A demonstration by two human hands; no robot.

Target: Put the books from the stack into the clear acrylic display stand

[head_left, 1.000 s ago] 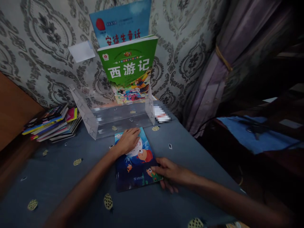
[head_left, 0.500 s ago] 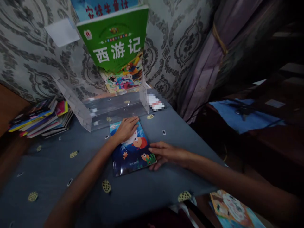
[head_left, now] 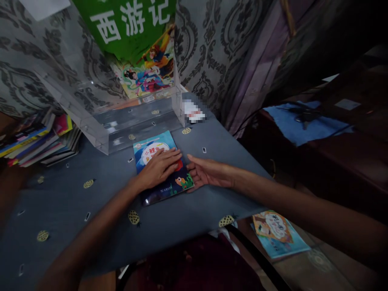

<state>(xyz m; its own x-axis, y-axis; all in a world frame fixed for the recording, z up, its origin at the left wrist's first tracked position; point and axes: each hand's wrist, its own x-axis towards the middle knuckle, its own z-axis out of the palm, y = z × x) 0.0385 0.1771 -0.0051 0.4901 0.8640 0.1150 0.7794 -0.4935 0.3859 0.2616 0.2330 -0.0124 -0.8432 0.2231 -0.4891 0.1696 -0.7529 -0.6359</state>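
A thin blue picture book (head_left: 150, 149) with cartoon fish lies flat on the grey-blue tablecloth (head_left: 91, 202). My left hand (head_left: 159, 167) rests flat on the middle of its cover, fingers stretched out. My right hand (head_left: 206, 173) lies beside the book's right edge, palm turned up, with its fingers at or just under that edge. A clear acrylic display stand (head_left: 121, 121) stands right behind the book. A green book (head_left: 133, 28) with white characters is propped in the stand.
A stack of books (head_left: 36, 137) lies at the left against the patterned wall. Another picture book (head_left: 279, 232) lies on the floor at the lower right, near a black chair frame (head_left: 251, 254). A curtain (head_left: 257, 68) and dark furniture with blue cloth (head_left: 306, 125) stand at the right.
My left hand slid from the book's top edge down to the middle of the cover. My right hand turned palm up at the book's right edge. The camera tilted downward.
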